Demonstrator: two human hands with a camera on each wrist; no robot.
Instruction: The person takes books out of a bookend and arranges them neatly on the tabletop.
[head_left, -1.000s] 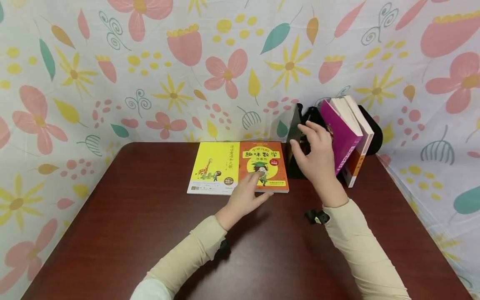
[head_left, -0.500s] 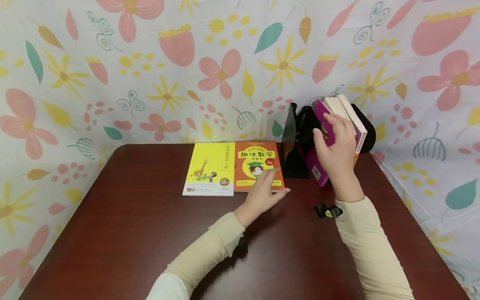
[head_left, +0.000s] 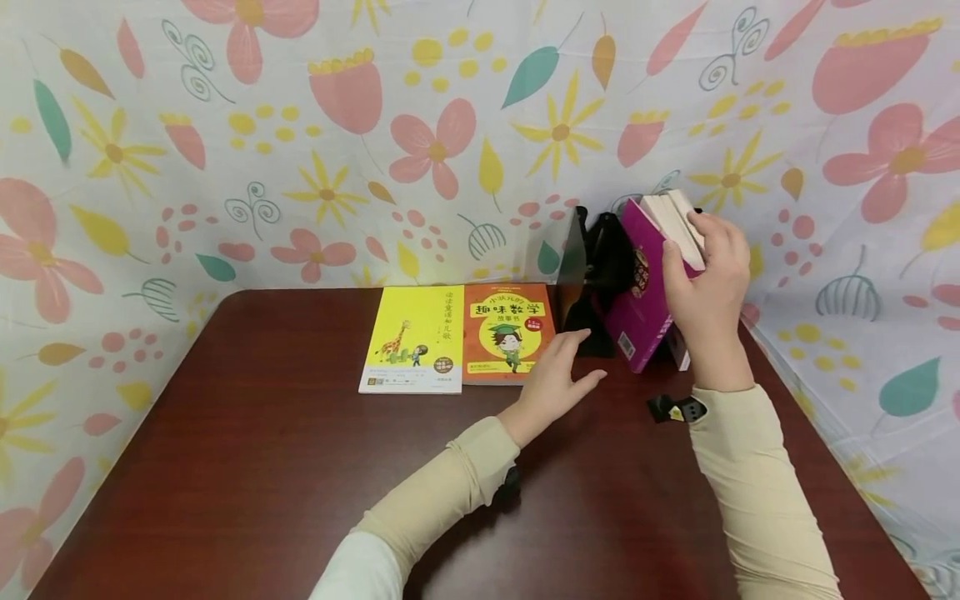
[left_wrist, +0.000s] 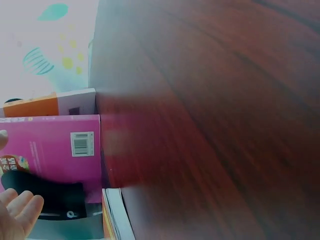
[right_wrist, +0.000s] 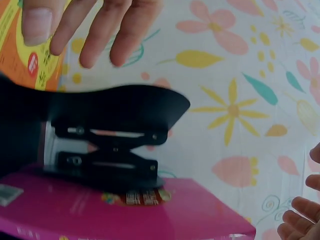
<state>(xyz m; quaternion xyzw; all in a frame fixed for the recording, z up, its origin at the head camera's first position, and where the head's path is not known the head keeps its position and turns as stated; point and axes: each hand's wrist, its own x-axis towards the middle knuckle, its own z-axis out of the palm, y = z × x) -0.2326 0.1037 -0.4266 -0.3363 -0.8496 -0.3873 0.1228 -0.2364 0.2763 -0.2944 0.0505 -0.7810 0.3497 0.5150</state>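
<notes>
My right hand is at the upper edges of a purple book and a thick pale-paged book, thumb on the near side and fingers toward the far side. Whether it presses on them I cannot tell. Both lean to the left beside a black bookend, also seen as a hinged black frame in the right wrist view. My left hand hovers with spread fingers above the lower right of an orange book, near the bookend's foot. It holds nothing.
A yellow book lies flat left of the orange one, edges touching. All rest at the back of a dark brown table. Behind stands a flower-patterned cloth. An orange-and-white book stands past the purple one.
My right hand has moved right, from in front of the bookend to the purple and pale-paged books. My left hand has shifted right across the orange book. The books look unmoved.
</notes>
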